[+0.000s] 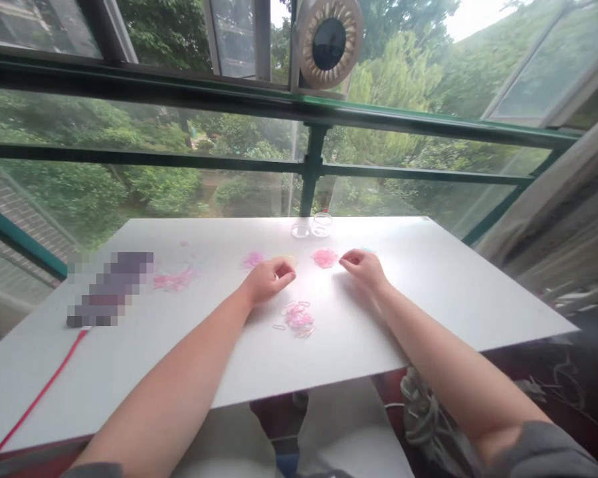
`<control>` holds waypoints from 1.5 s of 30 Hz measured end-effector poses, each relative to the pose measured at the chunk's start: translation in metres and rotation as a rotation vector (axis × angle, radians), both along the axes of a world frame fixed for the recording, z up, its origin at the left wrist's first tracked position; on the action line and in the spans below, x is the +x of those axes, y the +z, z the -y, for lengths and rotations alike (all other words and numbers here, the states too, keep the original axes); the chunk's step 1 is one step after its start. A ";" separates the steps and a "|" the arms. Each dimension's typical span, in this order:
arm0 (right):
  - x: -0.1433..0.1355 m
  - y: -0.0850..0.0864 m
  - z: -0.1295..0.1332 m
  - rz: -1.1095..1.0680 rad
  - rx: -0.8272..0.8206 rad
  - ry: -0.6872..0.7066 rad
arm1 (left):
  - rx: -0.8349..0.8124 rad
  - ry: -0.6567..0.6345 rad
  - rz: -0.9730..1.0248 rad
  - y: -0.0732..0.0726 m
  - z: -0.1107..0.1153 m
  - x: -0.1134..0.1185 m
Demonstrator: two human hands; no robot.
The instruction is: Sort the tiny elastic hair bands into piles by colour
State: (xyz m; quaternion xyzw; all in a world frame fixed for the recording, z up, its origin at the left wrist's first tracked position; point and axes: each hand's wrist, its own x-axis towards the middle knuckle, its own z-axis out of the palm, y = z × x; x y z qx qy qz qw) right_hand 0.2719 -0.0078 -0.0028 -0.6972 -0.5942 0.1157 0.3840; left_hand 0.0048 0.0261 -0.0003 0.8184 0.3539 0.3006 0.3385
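Smooth tabletop (443,292); right hand (363,267) beside round pink heap (323,258).

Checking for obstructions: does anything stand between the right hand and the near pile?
Nothing visible does. Only tabletop shows between the right hand and the near pile; the pink pile beside the hand lies farther back, off that path.
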 end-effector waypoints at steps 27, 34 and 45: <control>0.074 0.073 -0.004 0.303 -0.359 -0.059 | 0.038 -0.009 -0.113 -0.003 -0.008 -0.002; 0.003 0.043 0.036 0.422 -0.473 0.398 | 0.033 -0.133 -0.302 0.000 -0.004 0.000; -0.075 -0.012 0.055 0.267 -0.095 0.356 | 0.016 -0.299 -0.399 0.012 0.007 0.003</control>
